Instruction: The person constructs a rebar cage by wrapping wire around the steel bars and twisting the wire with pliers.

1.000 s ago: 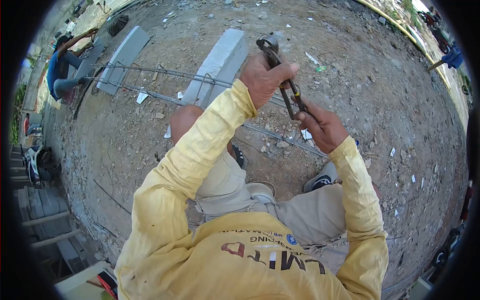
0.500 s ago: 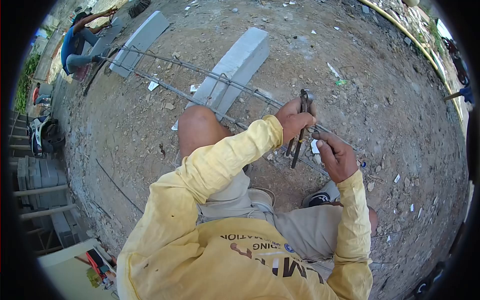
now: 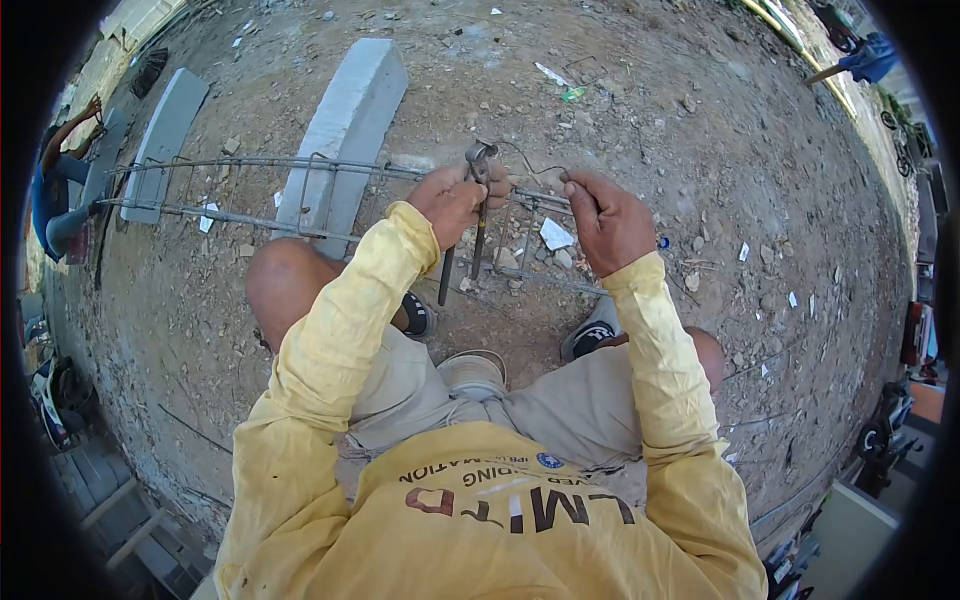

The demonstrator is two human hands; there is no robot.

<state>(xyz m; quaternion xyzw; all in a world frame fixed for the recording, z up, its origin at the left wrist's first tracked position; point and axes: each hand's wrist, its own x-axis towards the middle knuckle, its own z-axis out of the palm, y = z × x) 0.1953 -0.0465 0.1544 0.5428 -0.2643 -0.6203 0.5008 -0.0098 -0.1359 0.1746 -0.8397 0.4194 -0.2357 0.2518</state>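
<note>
My left hand (image 3: pixel 452 204) is closed around a pair of end-cutting pincers (image 3: pixel 479 236). Their head points away from me and the two handles hang down toward me, slightly apart. My right hand (image 3: pixel 610 222) pinches one end of a thin, bent tie wire (image 3: pixel 530 168). The wire arcs across from the pincers' head to my right fingertips. Just under both hands runs a steel rebar cage (image 3: pixel 250 163) with long bars and bent stirrups. Part of the cage is hidden behind my hands.
The cage crosses a pale concrete block (image 3: pixel 340 130) and a farther block (image 3: pixel 165 140). A co-worker (image 3: pixel 60 195) in blue sits at the far left. Stones and white scraps, one a white chip (image 3: pixel 556 235), litter the dirt. My knees and shoes flank the near side.
My view has turned to the right, so the scene sits farther left. My right hand has moved away from the pincers, and the wire now shows stretched between the hands.
</note>
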